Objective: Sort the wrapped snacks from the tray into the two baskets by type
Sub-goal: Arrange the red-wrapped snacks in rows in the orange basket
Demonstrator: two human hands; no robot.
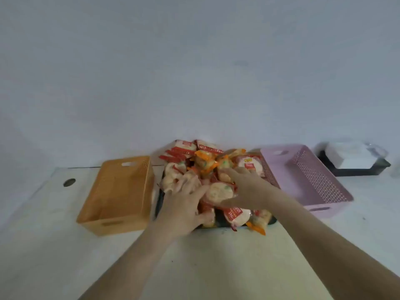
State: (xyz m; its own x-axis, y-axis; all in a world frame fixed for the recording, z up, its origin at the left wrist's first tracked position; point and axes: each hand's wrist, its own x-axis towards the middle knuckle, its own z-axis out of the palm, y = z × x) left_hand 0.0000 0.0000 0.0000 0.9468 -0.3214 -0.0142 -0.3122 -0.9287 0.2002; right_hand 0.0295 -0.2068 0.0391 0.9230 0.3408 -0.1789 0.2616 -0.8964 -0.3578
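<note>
A dark tray (159,204) in the middle of the table holds a heap of wrapped snacks (207,161): round pale cakes in red-edged wrappers and paler pieces in orange-edged wrappers. Both my hands are on the heap. My left hand (184,202) lies on its left side with fingers spread over pale packets. My right hand (246,187) reaches in from the right, and a round pale snack packet (218,192) sits between its thumb and fingers. An orange basket (121,191) stands left of the tray and a pink basket (311,176) right of it. Neither basket shows anything inside.
The table is pale, with a round cable hole (69,182) at the far left. A black tray with white paper (350,161) stands at the back right beyond the pink basket. A plain wall rises behind the table.
</note>
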